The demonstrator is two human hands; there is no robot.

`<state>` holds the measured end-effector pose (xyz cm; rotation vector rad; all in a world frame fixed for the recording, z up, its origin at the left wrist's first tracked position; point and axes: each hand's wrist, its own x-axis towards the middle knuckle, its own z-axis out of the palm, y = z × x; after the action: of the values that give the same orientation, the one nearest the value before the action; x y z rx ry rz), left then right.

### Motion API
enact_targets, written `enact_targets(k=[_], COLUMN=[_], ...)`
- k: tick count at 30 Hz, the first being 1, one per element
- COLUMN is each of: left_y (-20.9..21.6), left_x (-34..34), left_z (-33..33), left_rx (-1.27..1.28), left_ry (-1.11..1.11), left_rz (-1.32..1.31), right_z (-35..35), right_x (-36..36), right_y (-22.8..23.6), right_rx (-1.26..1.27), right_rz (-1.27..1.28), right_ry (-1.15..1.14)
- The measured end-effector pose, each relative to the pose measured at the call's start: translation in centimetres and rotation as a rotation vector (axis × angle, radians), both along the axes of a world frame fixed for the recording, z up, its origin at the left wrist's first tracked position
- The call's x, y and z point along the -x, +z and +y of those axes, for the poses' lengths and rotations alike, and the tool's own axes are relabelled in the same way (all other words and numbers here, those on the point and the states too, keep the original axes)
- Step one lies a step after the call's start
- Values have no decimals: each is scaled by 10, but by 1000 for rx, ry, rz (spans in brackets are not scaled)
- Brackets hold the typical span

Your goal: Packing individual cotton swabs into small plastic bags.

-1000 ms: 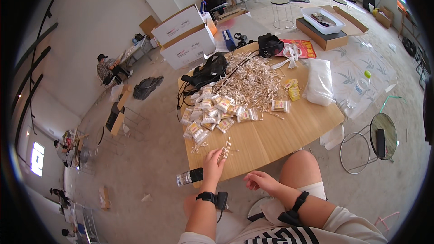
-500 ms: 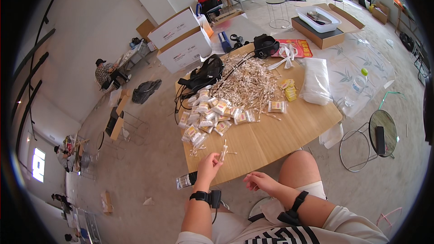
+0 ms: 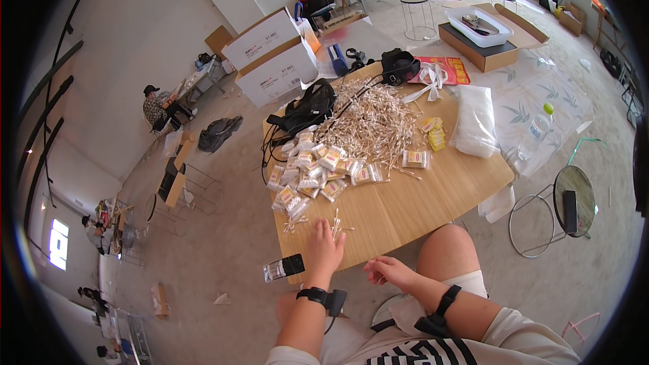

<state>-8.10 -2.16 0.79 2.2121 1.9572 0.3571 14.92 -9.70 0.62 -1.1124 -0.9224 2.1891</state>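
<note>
My left hand (image 3: pixel 326 249) lies palm down near the table's front edge, its fingers stretched out with nothing gripped. Just beside its fingertips are a few loose cotton swabs (image 3: pixel 336 226). Over the front edge of the table, my right hand (image 3: pixel 384 270) is held with curled fingers; nothing shows in them. Farther back rises a big heap of cotton swabs (image 3: pixel 378 122). In front of that heap, to the left, several small clear packets of swabs (image 3: pixel 312 174) are piled up. One more packet (image 3: pixel 416 159) sits apart on the right.
A black-and-clear object (image 3: pixel 284 268) lies left of my left hand. Black straps with cables (image 3: pixel 307 107), yellow packets (image 3: pixel 433 134) and a stack of clear plastic bags (image 3: pixel 473 122) are on the wooden table (image 3: pixel 405 209). White cartons (image 3: pixel 270 71) stand behind. A stool (image 3: pixel 574 201) is at right.
My left hand has turned palm down and its fingers have straightened, where before they pinched around swabs. Swabs now lie beside it. My right hand has hardly moved.
</note>
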Motion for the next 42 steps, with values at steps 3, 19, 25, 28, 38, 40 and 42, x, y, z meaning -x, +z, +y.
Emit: enact_targets(k=[3,19,25,28,38,40,42], left_y=[1,4,23,22,25,33,42], left_x=[-29,-30,-24,-12,-7,-4,-2], left_z=[-9,-50,-4,30,75,75,73], left_rx=[-56,-4,-180,-213,152,133,144], left_ry=[-8,-215,-170,-128,-99,-147,-200], left_rz=[207,251,-15,-67,-66,6,74], right_z=[1,0,0,-1,2,2,2], right_x=[-3,-4,-4,-2,-2,-3,-2], right_y=[0,-2,-2,-3,0,1,-1], right_rx=[-4,11,6,-10,5,11,4], right_rz=[-19,-14,-30,-8,-18,-33,-17], right_ry=[-14,-28,-22,-29,-44,-35,-28])
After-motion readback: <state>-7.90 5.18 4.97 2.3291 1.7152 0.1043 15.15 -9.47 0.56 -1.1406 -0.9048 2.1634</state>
